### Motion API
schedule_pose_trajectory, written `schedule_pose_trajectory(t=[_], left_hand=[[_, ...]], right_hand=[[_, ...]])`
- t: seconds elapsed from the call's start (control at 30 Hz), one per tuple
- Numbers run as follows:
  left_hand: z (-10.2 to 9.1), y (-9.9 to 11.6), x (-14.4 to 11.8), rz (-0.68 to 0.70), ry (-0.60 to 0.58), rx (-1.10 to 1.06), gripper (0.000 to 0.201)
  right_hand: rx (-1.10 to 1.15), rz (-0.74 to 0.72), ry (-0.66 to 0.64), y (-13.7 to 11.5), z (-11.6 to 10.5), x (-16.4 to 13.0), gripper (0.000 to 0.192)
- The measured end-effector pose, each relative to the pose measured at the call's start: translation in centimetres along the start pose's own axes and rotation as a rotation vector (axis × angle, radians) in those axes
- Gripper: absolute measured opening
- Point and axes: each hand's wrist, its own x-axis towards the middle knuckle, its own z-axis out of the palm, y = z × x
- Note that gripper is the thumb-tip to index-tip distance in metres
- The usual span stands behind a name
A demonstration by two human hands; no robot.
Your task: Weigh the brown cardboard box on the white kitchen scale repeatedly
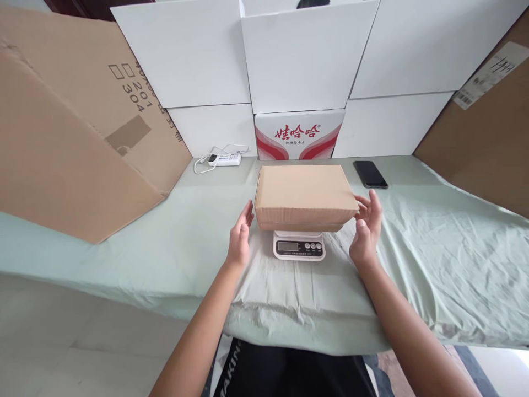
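On the worktop [124, 259], a cardboard box [305, 194] rests across a small scale [299, 246], long axis left-right, between the open, empty left hand [240, 238] and right hand [366, 231], each just beside one end.

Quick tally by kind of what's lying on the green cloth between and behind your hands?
Brown cardboard box, on the scale: 1
White kitchen scale: 1
Black phone: 1
White power strip: 1
Red-and-white carton: 1
Total: 5
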Motion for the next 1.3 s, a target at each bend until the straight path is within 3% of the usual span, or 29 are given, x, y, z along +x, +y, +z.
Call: schedule_pose_trajectory(t=[0.77, 0.97, 1.17, 1.3], left_hand=[[0.5, 0.7, 0.2, 0.001, -0.081, 0.035, 0.094], [0.8, 0.8, -0.1, -0.005, -0.11, 0.064, 0.091], [0.8, 4.7, 0.2, 0.012, -0.217, 0.071, 0.091], [1.9, 6.4, 4.3, 0.067, -0.153, 0.074, 0.089]], right_hand=[[0.031, 0.003, -0.029, 0.0, 0.3, 0.2, 0.073], [0.005, 0.082, -0.06, -0.2, 0.2, -0.7, 0.078], [0.026, 0.131, -0.19, -4.0, -0.6, 0.2, 0.083], [0.063, -0.003, -0.164, -5.4, 0.9, 4.6, 0.083]])
